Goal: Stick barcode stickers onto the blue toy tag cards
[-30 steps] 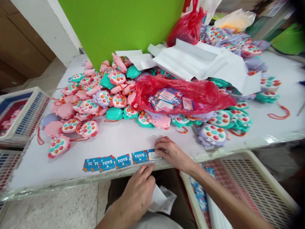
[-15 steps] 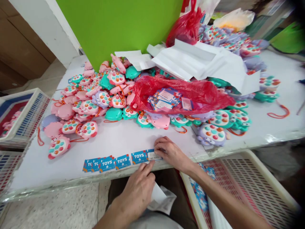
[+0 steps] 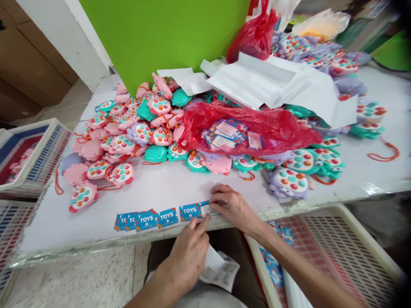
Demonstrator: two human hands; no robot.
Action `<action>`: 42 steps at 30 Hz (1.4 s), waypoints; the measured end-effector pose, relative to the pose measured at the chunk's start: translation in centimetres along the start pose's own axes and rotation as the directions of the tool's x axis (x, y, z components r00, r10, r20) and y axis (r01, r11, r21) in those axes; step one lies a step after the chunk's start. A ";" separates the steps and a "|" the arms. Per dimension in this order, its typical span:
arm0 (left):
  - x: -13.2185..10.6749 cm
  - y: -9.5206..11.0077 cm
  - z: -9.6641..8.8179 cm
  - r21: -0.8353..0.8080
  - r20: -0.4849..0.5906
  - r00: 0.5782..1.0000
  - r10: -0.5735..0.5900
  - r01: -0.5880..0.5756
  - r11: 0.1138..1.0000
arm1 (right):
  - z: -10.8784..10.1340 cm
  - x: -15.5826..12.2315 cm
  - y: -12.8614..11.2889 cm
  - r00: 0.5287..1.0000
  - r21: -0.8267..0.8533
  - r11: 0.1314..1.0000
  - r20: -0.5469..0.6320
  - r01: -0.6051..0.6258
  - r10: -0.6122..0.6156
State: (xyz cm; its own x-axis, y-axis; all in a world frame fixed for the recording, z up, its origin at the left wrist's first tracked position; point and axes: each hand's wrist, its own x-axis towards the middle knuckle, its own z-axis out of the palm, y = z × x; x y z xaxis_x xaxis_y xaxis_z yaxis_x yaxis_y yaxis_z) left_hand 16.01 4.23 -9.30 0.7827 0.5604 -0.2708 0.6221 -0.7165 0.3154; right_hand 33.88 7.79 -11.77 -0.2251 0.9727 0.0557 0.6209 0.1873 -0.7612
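Note:
A row of blue TOYS cards lies along the table's front edge, the left ones overlapping. On the card at its right end sits a white barcode label. My right hand has its fingers bent and closed at this label's right side, fingertips down on the card. My left hand stretches a forefinger to the label's lower edge. Its other fingers curl over a white label sheet, which hangs below the table edge over my lap.
Pink, green and purple animal-shaped toys are heaped behind the cards. An open red plastic bag holding more cards lies on them, near white paper sheets. Plastic baskets stand at left and lower right. A green panel rises behind.
The view has shifted slightly, so everything sits a little further right. Both hands stay at the same card and label, with hardly any movement.

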 end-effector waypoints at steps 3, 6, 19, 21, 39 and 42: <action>0.0 0.0 0.0 0.029 -0.012 1.000 0.010 -0.009 1.000 | 0.4 0.1 0.1 0.999 -0.047 0.999 -0.050 -0.015 0.013; -0.1 0.0 -0.1 0.040 -0.005 1.000 0.003 -0.003 0.999 | 1.2 0.7 -0.1 0.999 -0.252 0.968 -0.038 0.010 -0.021; -0.9 0.3 -1.1 -0.119 -0.116 0.993 -0.035 0.021 0.993 | 0.9 -1.0 1.2 0.978 -0.430 0.899 -0.208 -0.085 -0.008; -1.8 0.4 -1.6 -0.197 -0.162 0.982 -0.095 0.062 0.979 | 0.9 -1.5 1.1 0.977 -0.402 0.914 -0.210 -0.057 -0.031; -7.5 0.3 -1.7 -0.558 -0.097 0.939 -0.329 0.223 0.799 | 1.9 -3.5 -0.7 0.967 -0.275 0.961 -0.254 -0.042 -0.031; -8.3 -0.2 -2.4 -0.687 -0.021 0.927 -0.374 0.258 0.680 | 0.8 -4.9 -3.5 0.996 0.019 0.999 -0.080 0.047 -0.046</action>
State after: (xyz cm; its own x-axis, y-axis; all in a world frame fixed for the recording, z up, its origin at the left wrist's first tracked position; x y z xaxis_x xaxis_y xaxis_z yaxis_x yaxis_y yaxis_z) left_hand 9.47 0.68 -4.96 0.4937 0.7963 -0.3495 0.6368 -0.0573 0.7689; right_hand 32.23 2.24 -9.94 -0.1926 0.9710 0.1419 0.5951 0.2305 -0.7699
